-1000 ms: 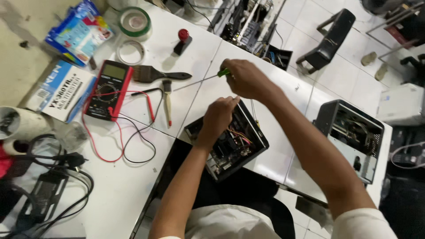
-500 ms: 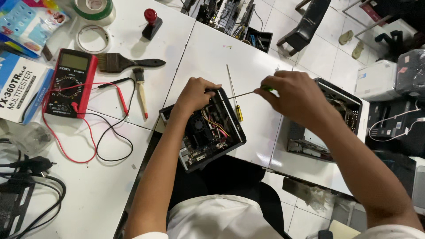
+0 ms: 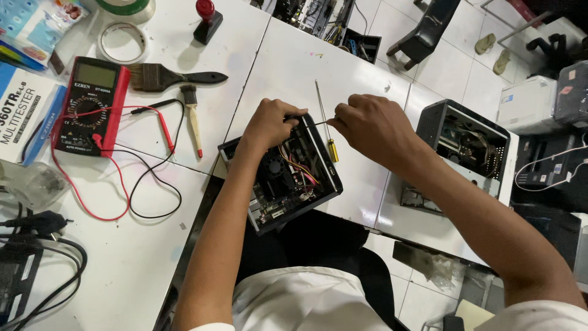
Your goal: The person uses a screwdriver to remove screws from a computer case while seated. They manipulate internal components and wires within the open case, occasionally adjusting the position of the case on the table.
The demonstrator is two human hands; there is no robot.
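A small black computer case (image 3: pixel 288 175) lies open at the white table's near edge, showing a fan, a board and coloured wires. My left hand (image 3: pixel 269 122) curls over its far rim and grips it. My right hand (image 3: pixel 367 125) is closed on a thin screwdriver (image 3: pixel 315 122), whose shaft points left and reaches the case rim beside my left fingers. A yellow-handled screwdriver (image 3: pixel 331 144) lies on the table just beyond the case, under my right hand.
A red and black multimeter (image 3: pixel 92 107) with red and black leads lies to the left. Two brushes (image 3: pixel 171 76), tape rolls (image 3: pixel 122 40) and a red-topped stamp (image 3: pixel 205 18) lie behind it. Black cables (image 3: pixel 37 245) lie at lower left. A second open case (image 3: pixel 468 144) stands to the right.
My right hand brought the thin screwdriver from the far table down and left to the case rim. My left hand stayed on the case. The view shifted.
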